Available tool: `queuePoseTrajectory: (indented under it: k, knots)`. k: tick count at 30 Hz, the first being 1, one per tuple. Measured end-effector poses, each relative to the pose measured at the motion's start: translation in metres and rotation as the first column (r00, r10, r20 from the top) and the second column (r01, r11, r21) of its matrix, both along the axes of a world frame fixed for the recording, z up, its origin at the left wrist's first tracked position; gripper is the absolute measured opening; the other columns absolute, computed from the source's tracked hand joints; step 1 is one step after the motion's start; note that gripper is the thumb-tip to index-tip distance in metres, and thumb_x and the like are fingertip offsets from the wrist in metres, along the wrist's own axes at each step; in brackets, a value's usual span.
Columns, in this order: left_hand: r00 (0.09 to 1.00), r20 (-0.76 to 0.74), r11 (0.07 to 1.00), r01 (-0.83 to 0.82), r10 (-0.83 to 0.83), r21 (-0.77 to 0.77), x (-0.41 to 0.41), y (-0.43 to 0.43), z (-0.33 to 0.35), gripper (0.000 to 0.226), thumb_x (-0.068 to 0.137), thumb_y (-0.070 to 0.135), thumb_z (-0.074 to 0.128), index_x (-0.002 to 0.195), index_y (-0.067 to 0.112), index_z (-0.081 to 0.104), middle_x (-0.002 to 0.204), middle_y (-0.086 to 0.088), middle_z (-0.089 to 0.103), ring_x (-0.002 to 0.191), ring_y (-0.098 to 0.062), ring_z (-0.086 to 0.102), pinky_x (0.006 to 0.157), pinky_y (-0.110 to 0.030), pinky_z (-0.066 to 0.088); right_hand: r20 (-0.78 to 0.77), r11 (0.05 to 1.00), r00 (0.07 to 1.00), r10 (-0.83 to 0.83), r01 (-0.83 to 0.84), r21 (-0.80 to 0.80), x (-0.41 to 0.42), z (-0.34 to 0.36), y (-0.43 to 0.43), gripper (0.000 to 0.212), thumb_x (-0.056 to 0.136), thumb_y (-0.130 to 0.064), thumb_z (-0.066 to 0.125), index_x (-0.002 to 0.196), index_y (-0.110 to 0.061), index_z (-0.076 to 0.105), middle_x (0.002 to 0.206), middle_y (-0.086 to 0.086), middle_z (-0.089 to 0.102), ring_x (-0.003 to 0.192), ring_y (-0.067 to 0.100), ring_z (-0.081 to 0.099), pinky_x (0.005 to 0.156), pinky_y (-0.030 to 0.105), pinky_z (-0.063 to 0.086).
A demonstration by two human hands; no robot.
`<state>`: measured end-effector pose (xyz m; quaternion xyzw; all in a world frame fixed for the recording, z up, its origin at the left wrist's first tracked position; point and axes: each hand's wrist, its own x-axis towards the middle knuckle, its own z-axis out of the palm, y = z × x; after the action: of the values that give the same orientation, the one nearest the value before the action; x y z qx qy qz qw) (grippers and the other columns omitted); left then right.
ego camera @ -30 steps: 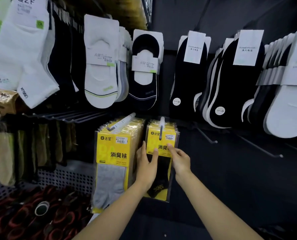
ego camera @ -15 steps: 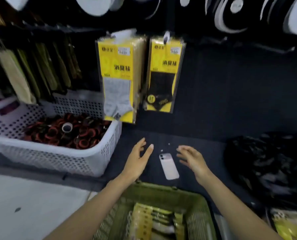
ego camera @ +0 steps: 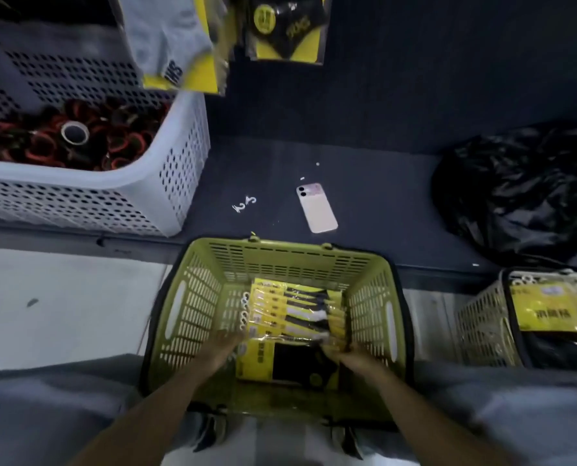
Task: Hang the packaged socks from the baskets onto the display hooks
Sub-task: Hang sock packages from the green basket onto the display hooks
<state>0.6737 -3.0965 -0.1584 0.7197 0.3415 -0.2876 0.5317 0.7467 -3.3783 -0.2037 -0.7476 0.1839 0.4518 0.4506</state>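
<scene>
Both hands are down inside the green basket (ego camera: 280, 260). The left hand (ego camera: 224, 344) is at the left end of the sock packs (ego camera: 290, 307), and the right hand (ego camera: 351, 356) is at their right end. Both touch the shiny packs, but the fingers are too blurry, so I cannot tell if they pinch a pack or just lie on it. The packs stand in a row between the hands and just past them. One flat pack (ego camera: 280, 363) lies between the two wrists. Well past the hands, a pink phone (ego camera: 317, 208) lies on the dark shelf (ego camera: 364, 146). Past the left hand sits a white basket (ego camera: 186, 156). Out beside the right hand is another basket (ego camera: 482, 317) with more yellow packs (ego camera: 549, 311). Up high hang a grey sock pack (ego camera: 172, 45) and a black sock pack (ego camera: 287, 25)
</scene>
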Motion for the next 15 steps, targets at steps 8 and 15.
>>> queuePoseTrajectory:
  k: [8,15]
  knots:
    - [0.992,-0.062,0.993,0.107,-0.109,-0.039,0.001,-0.008,-0.038,0.06,0.097,0.04,0.041,0.147,0.01,0.026,0.153,-0.014,0.026,0.139,-0.033,0.029,0.114,-0.049,0.026,-0.17,0.994,0.983,-0.073,0.057,-0.097,-0.006,-0.037,-0.003,0.075,0.081,-0.025,0.075,0.143,-0.007,0.035,0.146,0.011,0.042,0.129,0.031,0.044,0.09,0.033,0.043]
    - [0.997,-0.077,0.996,-0.018,0.011,-0.091,0.001,-0.014,-0.053,0.062,0.096,0.035,0.048,0.147,0.011,0.024,0.151,-0.014,0.031,0.136,-0.033,0.032,0.11,-0.052,0.031,-0.186,0.991,0.98,-0.064,0.041,-0.127,-0.008,-0.047,-0.003,0.085,0.073,-0.021,0.082,0.142,-0.007,0.034,0.142,0.013,0.044,0.127,0.03,0.045,0.09,0.032,0.043]
